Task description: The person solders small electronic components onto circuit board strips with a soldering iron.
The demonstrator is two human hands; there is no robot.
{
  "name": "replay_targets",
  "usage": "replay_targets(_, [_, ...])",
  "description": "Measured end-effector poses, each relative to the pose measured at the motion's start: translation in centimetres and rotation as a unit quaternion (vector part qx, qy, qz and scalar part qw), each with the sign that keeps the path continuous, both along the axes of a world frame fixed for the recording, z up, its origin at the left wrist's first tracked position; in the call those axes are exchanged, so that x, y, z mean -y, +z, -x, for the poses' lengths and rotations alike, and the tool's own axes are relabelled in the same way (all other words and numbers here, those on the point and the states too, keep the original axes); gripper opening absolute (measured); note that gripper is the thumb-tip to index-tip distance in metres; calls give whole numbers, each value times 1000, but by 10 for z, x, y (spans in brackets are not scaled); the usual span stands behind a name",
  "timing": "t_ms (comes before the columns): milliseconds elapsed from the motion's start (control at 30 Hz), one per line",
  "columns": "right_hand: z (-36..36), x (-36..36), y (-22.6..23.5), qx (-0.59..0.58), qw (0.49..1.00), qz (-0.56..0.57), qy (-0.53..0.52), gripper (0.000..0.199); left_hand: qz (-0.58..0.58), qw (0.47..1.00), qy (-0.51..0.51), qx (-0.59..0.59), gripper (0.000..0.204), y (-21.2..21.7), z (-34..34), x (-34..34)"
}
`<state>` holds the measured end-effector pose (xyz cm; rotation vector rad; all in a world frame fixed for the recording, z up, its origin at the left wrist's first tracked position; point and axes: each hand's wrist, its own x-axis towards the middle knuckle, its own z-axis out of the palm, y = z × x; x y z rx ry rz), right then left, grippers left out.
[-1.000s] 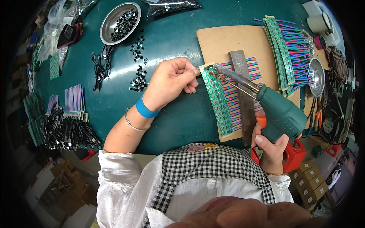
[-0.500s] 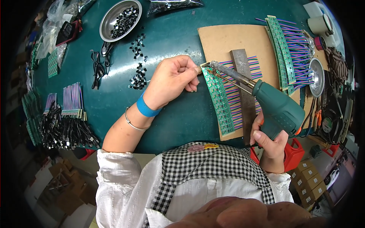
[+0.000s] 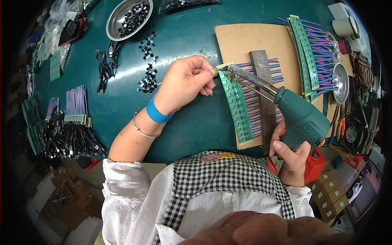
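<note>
My right hand [image 3: 290, 153] is wrapped round the grip of a green pistol-shaped soldering gun [image 3: 302, 118]. Its sooty metal tip reaches the far end of a green circuit board panel [image 3: 236, 108]. At that same corner, the thumb and forefinger of my left hand [image 3: 183, 83] are pinched together. A small dark bit shows by the fingertips, too little to name. Blue, red and black wires [image 3: 251, 107] run rightward from the panel, under a flat metal bar [image 3: 263, 79] lying across them. Brown cardboard [image 3: 234, 41] lies beneath it all.
Small black connectors [image 3: 148, 79] are strewn left of centre, below a steel bowl [image 3: 112, 28] holding more. Wired panels [image 3: 304, 57] are stacked at right, beside a small metal dish [image 3: 341, 83]. Bundled black cables [image 3: 73, 139] and a coiled cable [image 3: 102, 71] lie at left.
The whole view has shifted slightly. Both hands keep their hold, and the soldering gun's tip stays by the left fingertips at the panel's far corner.
</note>
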<state>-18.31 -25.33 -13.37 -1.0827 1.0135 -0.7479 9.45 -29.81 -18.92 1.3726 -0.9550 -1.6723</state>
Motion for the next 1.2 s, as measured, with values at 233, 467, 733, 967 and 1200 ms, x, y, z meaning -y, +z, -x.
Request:
replay_targets(233, [2,-2,-2,-11,1000,9,19,37,3,1000,-2,5,13,0,-1,-1])
replay_targets(467, [-10,2,10,-9,992,10,-123,54,5,1000,-3,4,13,-1,0,-1])
replay_targets(733, [-11,5,8,11,994,20,-103,62,2,1000,-2,2,12,-2,0,2])
replay_targets(967, [-4,4,3,20,994,28,-106,66,-13,1000,11,-5,10,0,-2,-2])
replay_targets(1200, [16,2,1,48,995,48,-77,64,21,999,-21,44,14,15,-26,3])
